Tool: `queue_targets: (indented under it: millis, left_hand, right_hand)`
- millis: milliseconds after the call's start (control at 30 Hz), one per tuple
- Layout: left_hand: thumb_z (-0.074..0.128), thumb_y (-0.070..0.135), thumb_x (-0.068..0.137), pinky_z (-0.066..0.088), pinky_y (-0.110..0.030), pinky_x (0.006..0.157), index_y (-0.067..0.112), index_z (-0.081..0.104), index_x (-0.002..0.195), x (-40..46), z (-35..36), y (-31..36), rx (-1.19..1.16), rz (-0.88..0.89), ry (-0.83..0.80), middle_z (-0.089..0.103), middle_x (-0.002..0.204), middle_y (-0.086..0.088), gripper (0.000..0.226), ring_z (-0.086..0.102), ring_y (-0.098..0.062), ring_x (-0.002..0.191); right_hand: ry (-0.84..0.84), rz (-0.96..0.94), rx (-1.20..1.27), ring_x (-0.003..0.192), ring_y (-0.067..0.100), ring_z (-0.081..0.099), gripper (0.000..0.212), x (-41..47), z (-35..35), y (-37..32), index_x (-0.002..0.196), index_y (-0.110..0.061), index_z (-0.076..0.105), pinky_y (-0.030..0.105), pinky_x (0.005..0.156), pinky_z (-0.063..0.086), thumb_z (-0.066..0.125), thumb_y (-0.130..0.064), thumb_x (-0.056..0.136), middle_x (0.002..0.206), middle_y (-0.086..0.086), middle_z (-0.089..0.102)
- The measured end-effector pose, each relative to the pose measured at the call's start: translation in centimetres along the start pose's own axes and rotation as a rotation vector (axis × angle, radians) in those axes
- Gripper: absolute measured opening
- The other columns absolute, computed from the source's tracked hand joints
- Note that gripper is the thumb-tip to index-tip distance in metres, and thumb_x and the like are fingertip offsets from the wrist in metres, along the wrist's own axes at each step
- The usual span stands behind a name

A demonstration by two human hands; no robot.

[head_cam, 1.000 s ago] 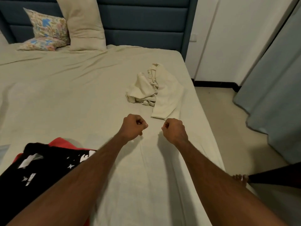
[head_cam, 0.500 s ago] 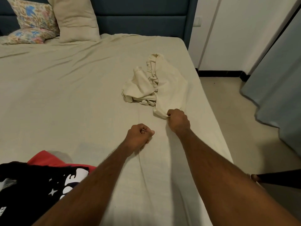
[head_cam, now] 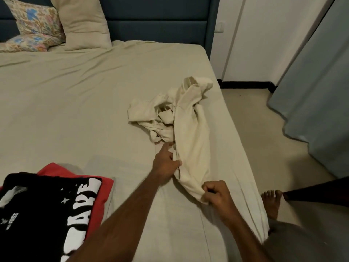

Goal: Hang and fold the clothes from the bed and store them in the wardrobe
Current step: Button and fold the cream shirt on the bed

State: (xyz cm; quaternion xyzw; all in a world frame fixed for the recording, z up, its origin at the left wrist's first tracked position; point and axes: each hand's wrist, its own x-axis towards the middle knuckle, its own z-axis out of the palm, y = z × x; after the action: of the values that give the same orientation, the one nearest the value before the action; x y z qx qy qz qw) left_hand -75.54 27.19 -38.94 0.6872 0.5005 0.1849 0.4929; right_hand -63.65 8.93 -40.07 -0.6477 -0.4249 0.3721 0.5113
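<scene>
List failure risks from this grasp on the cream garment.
1. Cream garment lies bunched; the right hand grips only its near end, so lifting may drag a tangle.
2. Left hand pinches its edge close to the bedsheet, which could get caught too.

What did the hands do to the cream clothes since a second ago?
The right hand reached out, pinched the near end of the cream garment and pulled it toward the person, stretching it out. The left hand, a closed fist before, moved forward and now grips the garment's edge with its forefinger extended. The black printed T-shirt on the red garment and the pillows stayed put.
</scene>
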Motion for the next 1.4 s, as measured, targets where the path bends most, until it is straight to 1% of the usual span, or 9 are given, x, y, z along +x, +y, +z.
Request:
queue_targets:
  millis: [167, 267, 533, 667, 767, 867, 1033, 1200, 1400]
  left_hand:
    - [0.071, 0.036, 0.071, 0.052, -0.038, 0.093, 0.038, 0.066, 0.116, -6.0, 2.7, 0.1, 0.223, 0.158, -0.168, 0.072, 0.105, 0.011, 0.046, 0.067, -0.018, 0.100]
    - [0.074, 0.008, 0.068, 0.058, -0.027, 0.076, 0.026, 0.071, 0.103, -10.0, 4.8, -0.2, -0.016, 0.202, -0.329, 0.073, 0.094, 0.007, 0.040, 0.068, -0.010, 0.090]
    - [0.063, 0.014, 0.074, 0.047, -0.025, 0.065, 0.017, 0.063, 0.082, -12.7, 4.1, -1.8, 0.050, 0.238, -0.050, 0.064, 0.080, 0.001, 0.008, 0.056, -0.010, 0.072]
    - [0.059, 0.024, 0.088, 0.042, -0.022, 0.051, 0.014, 0.061, 0.089, -13.5, 4.0, 1.7, -0.450, -0.085, -0.234, 0.056, 0.077, -0.007, 0.010, 0.054, -0.020, 0.071]
    - [0.065, 0.051, 0.086, 0.039, -0.030, 0.062, 0.015, 0.064, 0.100, -13.1, 3.7, 2.3, -0.680, -0.238, -0.253, 0.064, 0.074, -0.003, 0.038, 0.056, -0.018, 0.065]
    - [0.071, 0.029, 0.094, 0.047, -0.033, 0.056, 0.006, 0.057, 0.121, -12.9, 3.7, 2.7, -0.488, -0.169, -0.285, 0.071, 0.076, -0.002, 0.038, 0.062, -0.015, 0.055]
    - [0.060, -0.012, 0.085, 0.060, -0.038, 0.067, 0.021, 0.054, 0.139, -13.7, 4.4, 3.2, -0.171, 0.065, -0.423, 0.070, 0.115, -0.007, 0.064, 0.072, -0.020, 0.096]
    - [0.053, -0.012, 0.072, 0.041, -0.023, 0.052, 0.008, 0.069, 0.094, -14.4, 2.9, 3.1, 0.179, 0.174, -0.737, 0.063, 0.085, -0.004, 0.033, 0.056, -0.010, 0.063]
    - [0.043, 0.001, 0.063, 0.034, -0.026, 0.051, 0.007, 0.051, 0.065, -14.3, 1.6, 2.8, -0.484, -0.155, -0.147, 0.048, 0.062, 0.000, 0.010, 0.043, -0.015, 0.057]
  right_hand:
    - [0.227, -0.069, 0.116, 0.098, 0.015, 0.063, 0.028, -1.9, -0.5, -0.2, 0.089, -0.027, 0.067, 0.025, 0.082, 0.051, 0.075, -0.050, 0.075, 0.108, -0.001, 0.060]
    - [0.374, 0.040, -0.054, 0.109, 0.004, 0.057, 0.062, -2.8, -0.3, -0.6, 0.123, -0.033, 0.057, 0.023, 0.088, 0.051, 0.079, -0.059, 0.072, 0.123, -0.010, 0.053]
    - [0.525, 0.189, 0.012, 0.084, 0.016, 0.069, 0.013, -6.0, -4.3, -0.1, 0.081, -0.020, 0.077, 0.031, 0.075, 0.051, 0.070, -0.016, 0.092, 0.081, -0.004, 0.075]
    - [0.332, 0.384, 0.715, 0.067, 0.025, 0.064, 0.017, -7.2, -5.5, -1.5, 0.075, -0.007, 0.070, 0.030, 0.063, 0.051, 0.066, -0.017, 0.088, 0.073, 0.011, 0.069]
    - [0.127, 0.507, 0.517, 0.060, 0.025, 0.054, 0.017, -8.7, -5.5, -1.9, 0.060, -0.009, 0.060, 0.029, 0.059, 0.042, 0.074, -0.018, 0.055, 0.064, 0.010, 0.056]
    - [0.062, 0.320, 0.013, 0.067, 0.019, 0.053, 0.020, -9.5, -4.1, -1.9, 0.049, -0.025, 0.057, 0.034, 0.068, 0.040, 0.064, -0.014, 0.064, 0.061, -0.005, 0.058]
    - [0.381, 0.085, 0.057, 0.097, 0.010, 0.066, 0.021, -9.1, -3.3, -3.1, 0.107, -0.024, 0.064, 0.028, 0.080, 0.055, 0.075, -0.026, 0.089, 0.108, -0.008, 0.067]
    - [0.535, 0.168, -0.065, 0.073, 0.015, 0.067, 0.028, -9.4, -2.9, -2.8, 0.097, -0.029, 0.061, 0.031, 0.064, 0.051, 0.071, -0.009, 0.081, 0.081, -0.005, 0.068]
    - [0.920, 0.406, -0.300, 0.075, 0.019, 0.055, 0.014, -10.5, -6.4, -2.8, 0.089, -0.015, 0.062, 0.012, 0.063, 0.025, 0.059, -0.003, 0.082, 0.081, 0.006, 0.063]
